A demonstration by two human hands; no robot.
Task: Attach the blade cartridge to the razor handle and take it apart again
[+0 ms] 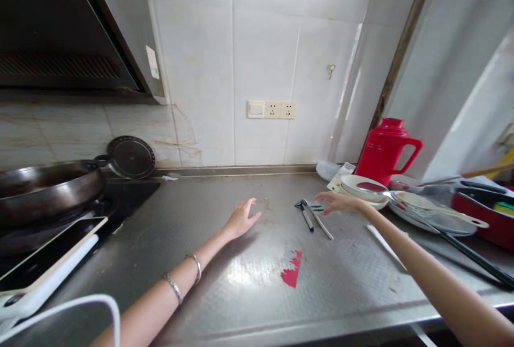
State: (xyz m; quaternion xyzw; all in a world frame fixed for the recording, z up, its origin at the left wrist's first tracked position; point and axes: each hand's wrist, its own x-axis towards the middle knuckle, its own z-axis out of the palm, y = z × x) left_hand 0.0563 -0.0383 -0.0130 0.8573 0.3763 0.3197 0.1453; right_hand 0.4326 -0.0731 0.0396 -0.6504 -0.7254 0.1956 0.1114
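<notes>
My left hand is over the middle of the steel counter, holding nothing, thumb and fingers apart. My right hand reaches in from the right, its fingers spread and slightly curled, with nothing visible in them. Just left of those fingers lies a small dark-headed tool, like a razor or peeler. A thin pale stick rests beside it, and a short dark piece lies close to the right fingertips. Nearer to me a torn red scrap sits flat on the counter.
On the left, a steel pan stands on the black cooktop, near a phone. At right are a red thermos, a white bowl, stacked plates with utensils, and a red pot. Sockets are on the wall.
</notes>
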